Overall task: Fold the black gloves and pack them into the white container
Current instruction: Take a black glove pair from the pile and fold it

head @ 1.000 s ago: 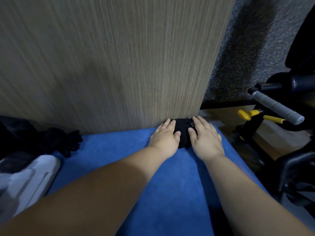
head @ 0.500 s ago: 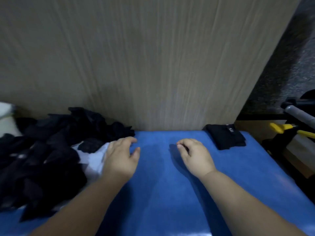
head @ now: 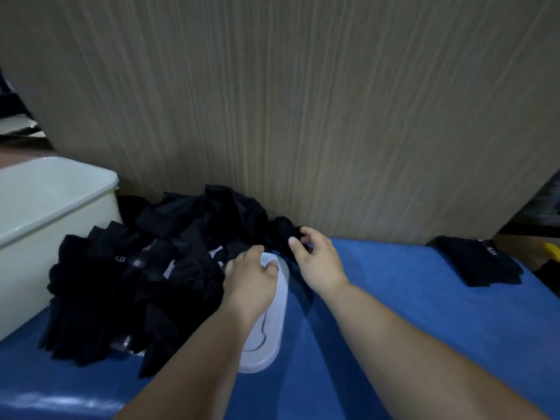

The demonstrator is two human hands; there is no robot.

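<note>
A loose pile of black gloves (head: 157, 262) lies on a flat white lid (head: 272, 328) on the blue surface. The white container (head: 45, 207) stands at the left edge, its inside not visible. A folded black glove (head: 481, 262) lies apart at the far right by the wooden panel. My right hand (head: 318, 262) is at the pile's right end, thumb and forefinger curled round a black glove (head: 281, 231). My left hand (head: 251, 280) lies over the lid at the pile's edge with its fingers curled down; the fingertips are hidden.
A tall wood-grain panel (head: 303, 116) rises directly behind the pile. The blue padded surface (head: 409, 313) stretches between the pile and the folded glove. Dark clutter and something yellow (head: 553, 248) show past the right edge.
Both hands left the folded glove at the right and moved left to the pile. The view swung left, bringing the white container into sight. The right hand now pinches a glove.
</note>
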